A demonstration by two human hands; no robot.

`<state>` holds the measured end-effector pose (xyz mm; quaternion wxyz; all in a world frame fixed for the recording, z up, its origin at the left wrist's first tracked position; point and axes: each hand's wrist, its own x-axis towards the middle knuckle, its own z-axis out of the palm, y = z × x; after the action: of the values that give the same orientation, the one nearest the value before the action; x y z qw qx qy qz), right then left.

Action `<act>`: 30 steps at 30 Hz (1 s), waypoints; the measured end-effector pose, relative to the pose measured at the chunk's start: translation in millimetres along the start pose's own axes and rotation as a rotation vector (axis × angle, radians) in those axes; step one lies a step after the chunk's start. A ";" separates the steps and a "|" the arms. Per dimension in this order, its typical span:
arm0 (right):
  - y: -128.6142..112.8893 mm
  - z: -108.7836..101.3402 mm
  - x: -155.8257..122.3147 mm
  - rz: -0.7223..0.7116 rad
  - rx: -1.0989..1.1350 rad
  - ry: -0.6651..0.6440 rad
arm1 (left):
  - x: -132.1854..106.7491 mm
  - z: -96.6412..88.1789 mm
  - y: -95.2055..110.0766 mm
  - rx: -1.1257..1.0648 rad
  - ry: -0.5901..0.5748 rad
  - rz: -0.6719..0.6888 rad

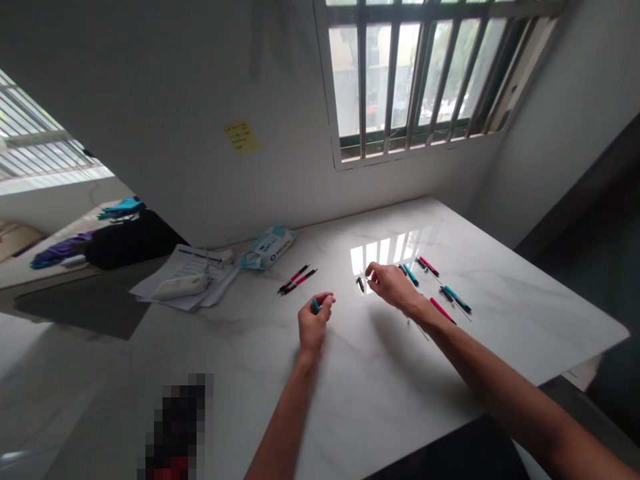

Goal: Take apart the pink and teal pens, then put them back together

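Note:
My left hand (313, 323) is closed around a teal pen barrel (315, 306), most of it hidden in the fingers. To the right, my right hand (393, 285) is pinched over the table, and a thin pen refill (363, 275) pokes out from its fingertips. Just left of those fingers lies a small black pen part (360, 285). Beyond the right hand are a teal barrel (411, 275) and a red barrel (430, 267) with small black parts. Another teal barrel (457, 299) and a red one (442, 310) lie near the right forearm, with thin refills beside them.
Two red-and-black pens (300, 281) lie together left of centre. Behind them is a blue-and-white soft pack (270, 248), next to papers (165, 277) with a white device (184, 287) on top. The marble-look table (525, 293) meets the wall under a barred window (410, 87).

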<state>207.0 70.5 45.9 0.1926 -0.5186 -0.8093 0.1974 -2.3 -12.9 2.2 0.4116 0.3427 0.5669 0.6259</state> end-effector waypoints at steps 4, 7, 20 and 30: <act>7.8 6.9 6.2 0.101 -0.186 -0.069 | -3.9 0.9 -1.9 0.210 -0.046 0.059; 2.8 16.0 9.7 0.111 -0.235 -0.124 | -7.7 2.2 -0.6 0.349 -0.086 0.097; 12.9 8.8 -2.6 0.038 -0.258 -0.125 | 28.3 35.1 9.4 0.970 -0.230 0.224; 11.6 21.4 -0.5 0.015 -0.237 -0.129 | 44.1 58.3 -1.5 1.018 -0.213 0.269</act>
<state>205.0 72.0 21.7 0.0758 -0.5299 -0.8338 0.1346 31.2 51.9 6.2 0.1648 0.6299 0.7051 0.2809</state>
